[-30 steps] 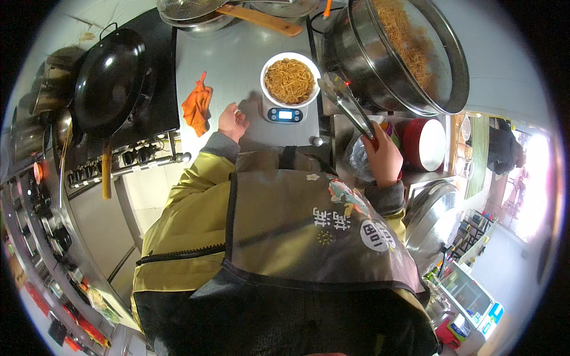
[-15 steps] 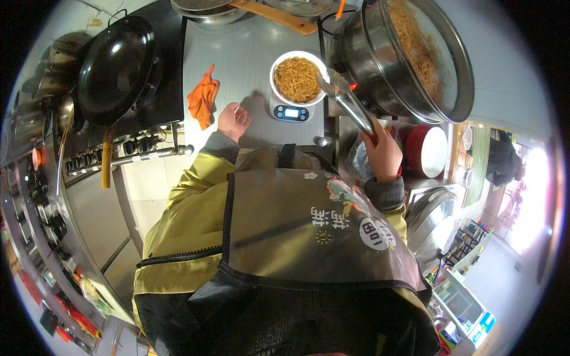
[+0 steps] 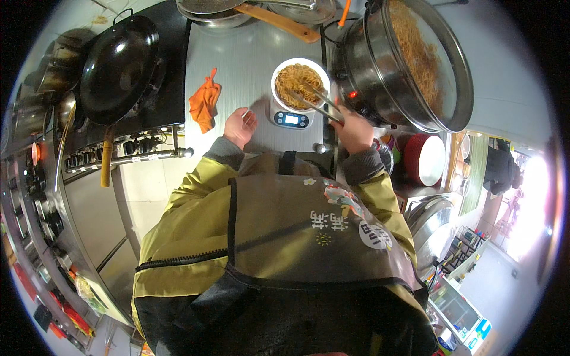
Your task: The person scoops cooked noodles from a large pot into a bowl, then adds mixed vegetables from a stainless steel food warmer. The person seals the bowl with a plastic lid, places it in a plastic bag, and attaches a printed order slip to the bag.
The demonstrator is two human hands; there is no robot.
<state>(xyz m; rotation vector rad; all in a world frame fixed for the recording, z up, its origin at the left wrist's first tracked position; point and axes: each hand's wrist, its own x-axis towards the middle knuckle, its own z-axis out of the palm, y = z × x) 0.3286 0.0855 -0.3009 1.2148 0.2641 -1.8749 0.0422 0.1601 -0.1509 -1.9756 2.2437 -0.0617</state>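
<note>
My right hand (image 3: 355,132) is closed round a pair of metal tongs (image 3: 323,111), whose tips reach into the brown noodles (image 3: 298,80). These fill a white bowl (image 3: 275,89) standing on a small kitchen scale (image 3: 292,120) with a lit display. My left hand (image 3: 240,126) hovers over the near edge of the metal counter, left of the scale; its fingers are loosely curled but apart, and nothing is in it. Left of the bowl lies a crumpled orange cloth (image 3: 205,101).
A large round steamer (image 3: 369,71) with more noodles (image 3: 414,53) stands at the right. On the left, a black wok (image 3: 119,71) rests on the stove. Lids (image 3: 217,19) and a wooden-handled utensil (image 3: 279,24) lie at the back. Red-rimmed round containers (image 3: 424,159) stand at the right.
My right hand has moved left with the tongs, and their tips have gone from the bowl's right rim into the noodles. My left hand has shifted slightly right.
</note>
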